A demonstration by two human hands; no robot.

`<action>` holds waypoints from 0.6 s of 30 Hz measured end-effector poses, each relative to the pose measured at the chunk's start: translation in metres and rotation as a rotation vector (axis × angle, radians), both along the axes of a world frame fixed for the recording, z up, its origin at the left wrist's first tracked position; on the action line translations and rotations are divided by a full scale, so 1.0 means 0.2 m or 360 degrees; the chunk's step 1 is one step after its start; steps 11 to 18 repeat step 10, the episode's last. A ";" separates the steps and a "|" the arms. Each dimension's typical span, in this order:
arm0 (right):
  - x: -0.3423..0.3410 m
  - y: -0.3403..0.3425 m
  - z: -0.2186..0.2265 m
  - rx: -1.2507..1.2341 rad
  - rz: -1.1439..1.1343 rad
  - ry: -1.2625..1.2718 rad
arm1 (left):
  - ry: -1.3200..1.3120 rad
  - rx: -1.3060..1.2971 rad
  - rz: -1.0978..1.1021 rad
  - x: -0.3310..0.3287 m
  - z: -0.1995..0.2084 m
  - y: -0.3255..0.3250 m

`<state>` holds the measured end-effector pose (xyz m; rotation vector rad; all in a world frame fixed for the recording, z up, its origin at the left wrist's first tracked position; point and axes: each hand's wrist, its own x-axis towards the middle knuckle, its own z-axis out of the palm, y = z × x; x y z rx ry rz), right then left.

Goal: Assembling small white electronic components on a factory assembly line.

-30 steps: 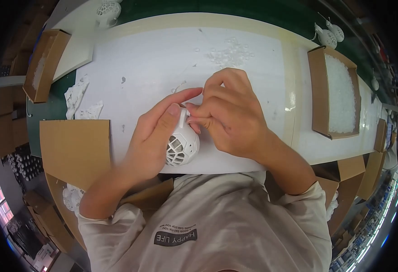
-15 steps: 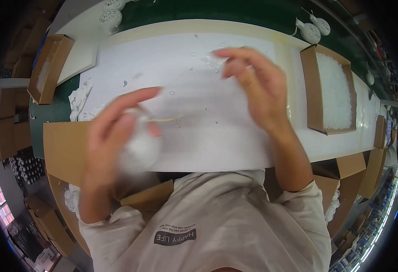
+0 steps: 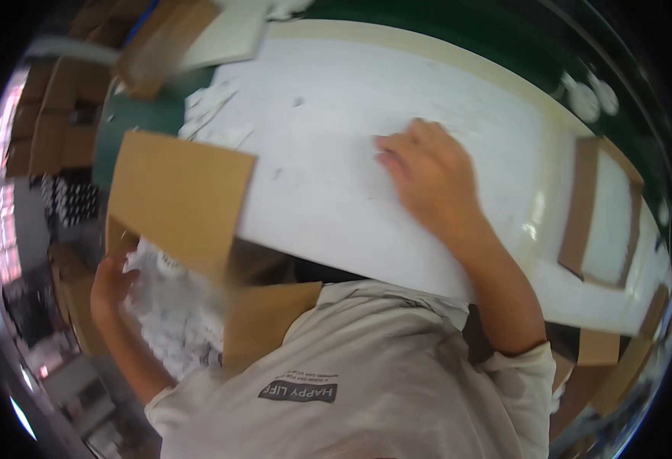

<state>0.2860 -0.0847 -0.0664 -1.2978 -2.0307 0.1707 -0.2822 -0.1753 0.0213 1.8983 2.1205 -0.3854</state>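
My left hand (image 3: 112, 283) is at the left rim of an open cardboard box (image 3: 183, 195) at my left side. Its fingers are apart over the box, and no held thing shows in them. White parts (image 3: 179, 310), too blurred to name singly, fill the box beside that hand. Above the white work surface (image 3: 336, 206), my right hand (image 3: 431, 174) is closed, with thumb and fingertips drawn together. Whatever lies between those fingertips, if anything, is too small and smeared to make out.
A shallow carton (image 3: 610, 210) with white contents stands at the right. White rounded parts (image 3: 584, 99) lie on the green surface at the far right. Crumpled white material (image 3: 209, 107) lies at the upper left, near another carton (image 3: 160, 50). A box flap (image 3: 271, 317) sticks up by my waist.
My left hand has gone from above the work surface down to the left box, and the white round part it held no longer shows in it. The view has swung left.
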 end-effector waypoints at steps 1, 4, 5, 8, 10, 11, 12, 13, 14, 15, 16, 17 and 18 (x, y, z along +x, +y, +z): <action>0.01 0.01 0.01 -0.0052 0.0009 -0.0013 | 0.0263 0.0116 -0.0005 0.08 0.05 -0.06; 0.01 -0.02 0.04 -0.0149 0.0041 0.0081 | 0.0121 0.0456 0.0302 0.42 0.02 -0.09; 0.02 -0.04 0.07 -0.0231 0.0031 0.0112 | -0.0044 0.0418 0.0261 0.45 -0.04 -0.11; 0.06 -0.09 0.08 -0.0457 0.0015 0.0201 | 0.0125 0.0539 0.0391 0.66 -0.28 -0.19; 0.01 -0.08 0.07 -0.0610 -0.0001 0.0243 | 0.0056 0.0504 0.0364 0.64 -0.28 -0.20; 0.01 -0.08 0.07 -0.0610 -0.0001 0.0243 | 0.0056 0.0504 0.0364 0.64 -0.28 -0.20; 0.01 -0.08 0.07 -0.0610 -0.0001 0.0243 | 0.0056 0.0504 0.0364 0.64 -0.28 -0.20; 0.01 -0.08 0.07 -0.0610 -0.0001 0.0243 | 0.0056 0.0504 0.0364 0.64 -0.28 -0.20; 0.01 -0.08 0.07 -0.0610 -0.0001 0.0243 | 0.0056 0.0504 0.0364 0.64 -0.28 -0.20; 0.01 -0.08 0.07 -0.0610 -0.0001 0.0243 | 0.0056 0.0504 0.0364 0.64 -0.28 -0.20; 0.01 -0.08 0.07 -0.0610 -0.0001 0.0243 | 0.0056 0.0504 0.0364 0.64 -0.28 -0.20; 0.01 -0.08 0.07 -0.0610 -0.0001 0.0243 | 0.0056 0.0504 0.0364 0.64 -0.28 -0.20; 0.01 -0.08 0.07 -0.0610 -0.0001 0.0243 | 0.0056 0.0504 0.0364 0.64 -0.28 -0.20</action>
